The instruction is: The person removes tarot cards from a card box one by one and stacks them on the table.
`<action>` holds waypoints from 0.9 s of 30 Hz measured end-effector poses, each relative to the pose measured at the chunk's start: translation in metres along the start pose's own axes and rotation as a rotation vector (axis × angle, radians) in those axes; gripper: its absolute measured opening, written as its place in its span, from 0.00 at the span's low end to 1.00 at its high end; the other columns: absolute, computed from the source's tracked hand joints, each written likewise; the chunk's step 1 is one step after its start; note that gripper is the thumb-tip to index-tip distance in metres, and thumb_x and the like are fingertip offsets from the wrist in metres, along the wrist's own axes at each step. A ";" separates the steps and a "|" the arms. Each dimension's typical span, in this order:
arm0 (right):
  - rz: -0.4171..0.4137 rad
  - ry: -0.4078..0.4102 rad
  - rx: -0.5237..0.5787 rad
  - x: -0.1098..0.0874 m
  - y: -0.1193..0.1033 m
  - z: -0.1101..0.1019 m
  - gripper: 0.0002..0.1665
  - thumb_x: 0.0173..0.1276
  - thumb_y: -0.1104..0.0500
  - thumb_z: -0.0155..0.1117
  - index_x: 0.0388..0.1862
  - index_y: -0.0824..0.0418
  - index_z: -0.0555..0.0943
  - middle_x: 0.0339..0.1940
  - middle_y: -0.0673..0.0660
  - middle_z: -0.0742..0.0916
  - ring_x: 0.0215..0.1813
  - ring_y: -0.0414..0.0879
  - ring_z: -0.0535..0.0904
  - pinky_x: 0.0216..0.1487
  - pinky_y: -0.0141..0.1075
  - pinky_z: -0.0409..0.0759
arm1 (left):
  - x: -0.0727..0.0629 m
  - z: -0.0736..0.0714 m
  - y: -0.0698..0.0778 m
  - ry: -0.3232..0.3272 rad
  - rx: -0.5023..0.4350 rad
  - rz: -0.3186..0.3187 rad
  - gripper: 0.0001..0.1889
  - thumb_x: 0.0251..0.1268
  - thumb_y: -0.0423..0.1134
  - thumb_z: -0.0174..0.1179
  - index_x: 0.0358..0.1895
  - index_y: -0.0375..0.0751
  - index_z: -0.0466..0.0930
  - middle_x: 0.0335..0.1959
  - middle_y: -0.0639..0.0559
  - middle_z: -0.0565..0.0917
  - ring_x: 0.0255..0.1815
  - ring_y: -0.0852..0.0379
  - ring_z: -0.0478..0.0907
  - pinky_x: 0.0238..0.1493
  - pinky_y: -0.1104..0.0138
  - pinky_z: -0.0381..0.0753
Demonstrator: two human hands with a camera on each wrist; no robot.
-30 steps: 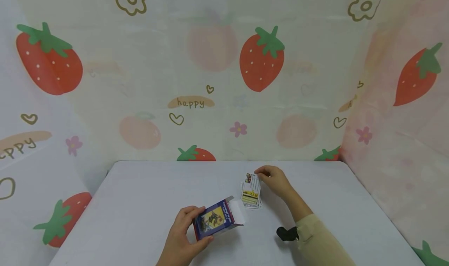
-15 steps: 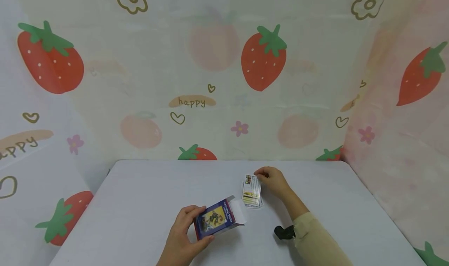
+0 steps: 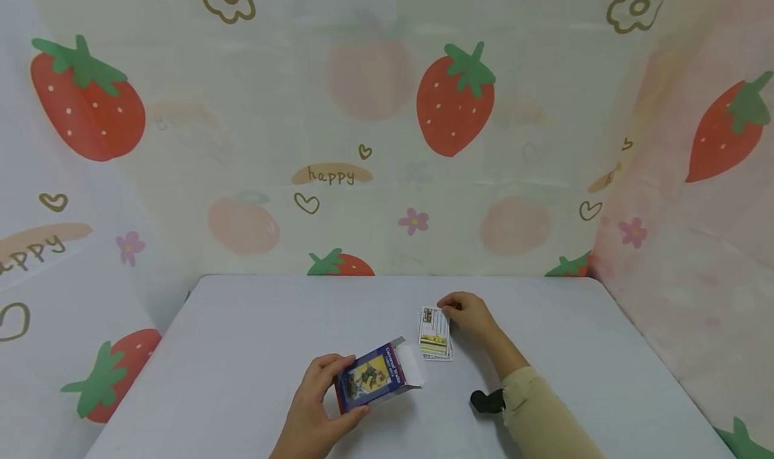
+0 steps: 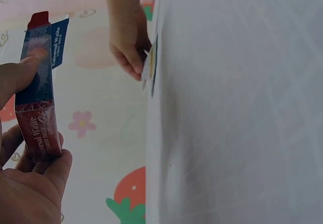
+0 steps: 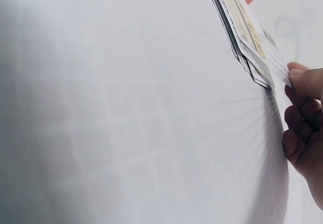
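Observation:
My left hand (image 3: 316, 405) grips a blue tarot card box (image 3: 369, 378), thumb along the near side and fingers on the far side. The box is tilted above the table, its white end flap (image 3: 411, 366) open toward the right. Its red end (image 4: 41, 133) shows in the left wrist view. To the right of the box lies a small stack of cards (image 5: 242, 57). My right hand (image 3: 471, 313) pinches the top card (image 3: 434, 331) by its far right corner, between thumb and fingertips. In the right wrist view that corner is raised off the stack.
A white-covered table (image 3: 272, 324) lies under both hands. Behind it stands a pale cloth wall (image 3: 387, 136) printed with strawberries, and more cloth closes both sides. A black strap piece (image 3: 487, 402) sticks out at my right cuff.
My right hand has come slightly nearer to me, drawing the top card the same way over the stack. My left hand and the box stay nearly still.

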State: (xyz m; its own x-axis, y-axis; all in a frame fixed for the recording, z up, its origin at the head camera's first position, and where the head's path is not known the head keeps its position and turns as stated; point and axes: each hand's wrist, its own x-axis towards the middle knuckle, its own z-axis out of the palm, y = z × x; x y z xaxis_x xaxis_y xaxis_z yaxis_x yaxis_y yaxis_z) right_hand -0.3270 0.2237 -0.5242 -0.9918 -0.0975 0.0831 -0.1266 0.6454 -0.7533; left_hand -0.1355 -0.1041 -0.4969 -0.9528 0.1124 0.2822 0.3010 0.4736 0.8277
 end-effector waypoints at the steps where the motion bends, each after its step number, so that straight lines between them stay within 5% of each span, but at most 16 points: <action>1: -0.001 -0.001 -0.001 0.000 0.000 0.001 0.07 0.73 0.63 0.65 0.46 0.59 0.87 0.42 0.53 0.87 0.42 0.45 0.78 0.41 0.36 0.78 | 0.000 0.000 0.000 0.001 -0.002 0.000 0.38 0.47 0.47 0.83 0.66 0.61 0.77 0.61 0.62 0.71 0.59 0.59 0.73 0.63 0.60 0.81; 14: 0.012 0.000 -0.045 0.001 0.000 0.005 0.06 0.73 0.61 0.66 0.44 0.57 0.88 0.43 0.52 0.87 0.44 0.45 0.78 0.47 0.38 0.77 | 0.000 0.000 -0.003 0.016 -0.013 0.018 0.39 0.46 0.42 0.83 0.65 0.61 0.77 0.61 0.63 0.71 0.58 0.59 0.72 0.63 0.54 0.81; 27: 0.023 -0.004 -0.088 0.002 -0.003 0.008 0.05 0.73 0.61 0.67 0.43 0.57 0.87 0.41 0.51 0.87 0.43 0.45 0.79 0.50 0.42 0.79 | -0.001 -0.001 -0.004 0.008 -0.023 0.031 0.39 0.46 0.45 0.83 0.65 0.64 0.76 0.61 0.64 0.71 0.58 0.61 0.72 0.63 0.61 0.81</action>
State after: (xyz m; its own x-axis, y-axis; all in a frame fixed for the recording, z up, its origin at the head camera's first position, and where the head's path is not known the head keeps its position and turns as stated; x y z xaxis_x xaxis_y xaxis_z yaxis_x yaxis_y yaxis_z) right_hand -0.3288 0.2160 -0.5271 -0.9943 -0.0849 0.0640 -0.1054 0.7113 -0.6949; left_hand -0.1356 -0.1071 -0.4996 -0.9428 0.1194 0.3114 0.3309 0.4502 0.8293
